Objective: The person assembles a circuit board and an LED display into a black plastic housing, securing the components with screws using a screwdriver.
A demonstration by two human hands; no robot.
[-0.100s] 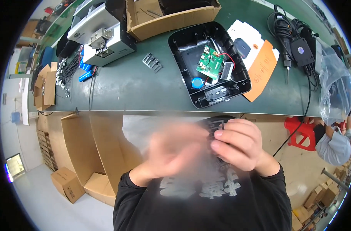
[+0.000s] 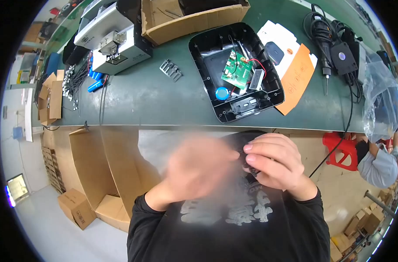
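Over my lap, just short of the table's front edge, my right hand [image 2: 277,159] has its fingers curled around a small black part [image 2: 248,162]. Most of that part is hidden, and its kind does not show. Close beside it on the left is my left hand [image 2: 201,163], so smeared that its fingers and anything in them cannot be made out. On the table beyond, an open black plastic housing [image 2: 204,81] contains a green circuit board [image 2: 241,75], a blue round component [image 2: 222,93] and red and black wires.
A grey metal bracket [image 2: 171,70] lies left of the housing. A white machine [image 2: 120,56] and cardboard tray [image 2: 186,30] stand behind. At right are an orange and white carton [image 2: 297,74], a corded screwdriver [image 2: 325,65] and clear plastic bag [image 2: 380,100]. Another person [image 2: 378,168] sits far right.
My left hand, blurred in both frames, looks more closed now. My right fingers have shifted slightly around the black part. The things on the table stay in place.
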